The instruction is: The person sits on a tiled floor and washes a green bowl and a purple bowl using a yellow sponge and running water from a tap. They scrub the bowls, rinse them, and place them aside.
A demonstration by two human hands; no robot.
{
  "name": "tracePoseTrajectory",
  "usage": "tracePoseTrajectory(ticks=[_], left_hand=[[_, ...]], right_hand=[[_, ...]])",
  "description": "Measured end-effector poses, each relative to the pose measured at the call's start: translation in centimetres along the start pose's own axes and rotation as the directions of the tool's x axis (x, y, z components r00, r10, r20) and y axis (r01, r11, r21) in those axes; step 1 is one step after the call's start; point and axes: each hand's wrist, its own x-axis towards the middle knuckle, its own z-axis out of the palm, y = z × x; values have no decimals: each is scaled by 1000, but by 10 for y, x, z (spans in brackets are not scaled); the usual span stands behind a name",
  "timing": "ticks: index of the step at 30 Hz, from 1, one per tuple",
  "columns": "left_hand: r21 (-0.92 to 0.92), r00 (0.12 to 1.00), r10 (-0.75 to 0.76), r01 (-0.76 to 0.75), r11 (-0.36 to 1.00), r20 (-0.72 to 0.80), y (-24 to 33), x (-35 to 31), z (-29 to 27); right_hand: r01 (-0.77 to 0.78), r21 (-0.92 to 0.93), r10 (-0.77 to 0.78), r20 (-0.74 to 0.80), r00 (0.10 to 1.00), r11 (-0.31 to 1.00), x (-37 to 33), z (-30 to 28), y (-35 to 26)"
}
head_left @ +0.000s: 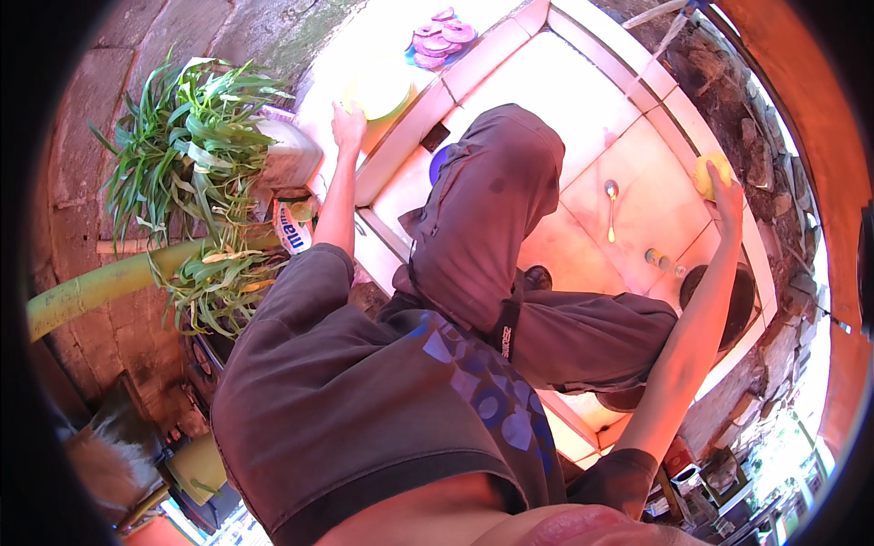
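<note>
My left hand (349, 126) reaches to the far left and grips the near-left edge of a pale yellow-green bowl (390, 102), which is washed out by bright light. My right hand (726, 198) is stretched to the right, its fingers closed round a yellow sponge (713, 173) against the low tiled rim. Between my hands a spoon (611, 211) lies on the wet tiles. A small glass jar (655, 258) lies closer to my right forearm. Partly hidden behind that forearm is a dark round pan (696, 289).
My bent legs (492, 200) fill the middle of the tiled basin (583, 100). A blue round thing (441, 164) shows beside my knee. Pink slices (442, 38) on a blue plate stand on the far ledge. Potted leafy plants (187, 136) and a printed packet (291, 226) are at left.
</note>
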Motion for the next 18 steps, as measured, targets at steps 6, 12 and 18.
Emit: tracePoseTrajectory(ticks=[6,12,18], left_hand=[[323,958,150,-65,944,-246,39,-19,-10],[162,688,720,-704,692,-84,176,-4,16],[-209,215,968,-960,184,-133,410,-68,84]], right_hand=[[-2,36,1,35,999,999,-9,4,-10],[0,-38,5,119,993,999,-15,9,-27],[-14,-153,31,109,994,988,-28,8,-39]])
